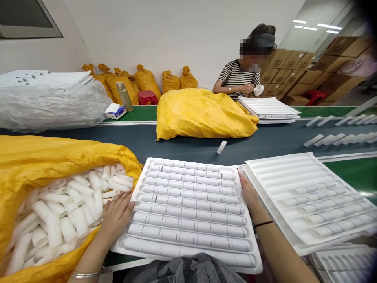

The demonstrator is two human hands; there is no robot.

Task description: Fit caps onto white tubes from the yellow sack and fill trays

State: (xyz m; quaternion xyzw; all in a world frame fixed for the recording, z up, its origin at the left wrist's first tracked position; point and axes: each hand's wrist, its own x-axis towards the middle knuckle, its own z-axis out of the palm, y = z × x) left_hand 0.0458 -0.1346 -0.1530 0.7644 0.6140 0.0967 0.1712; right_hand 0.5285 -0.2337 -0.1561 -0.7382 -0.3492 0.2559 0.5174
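A white plastic tray (pixel 188 214) lies in front of me, its near edge by my lap. Its long grooves hold rows of white tubes with small dark print. At the tray's left edge is my left hand (pixel 117 214), thumb against the rim and other fingers reaching over the loose tubes. My right hand (pixel 248 192) grips the opposite edge, its fingertips partly hidden by the rim. Beside my left hand a yellow woven sack (pixel 67 151) gapes, full of loose white plastic tubes (pixel 69 230).
Right of me, a partly filled tray (pixel 279 173) rests on other trays. A single tube (pixel 221 147) stands on the dark conveyor belt (pixel 132 141), near a full yellow sack (pixel 203 112). Across the belt, a person (pixel 235 80) handles a small white item. Tubes line the belt's right.
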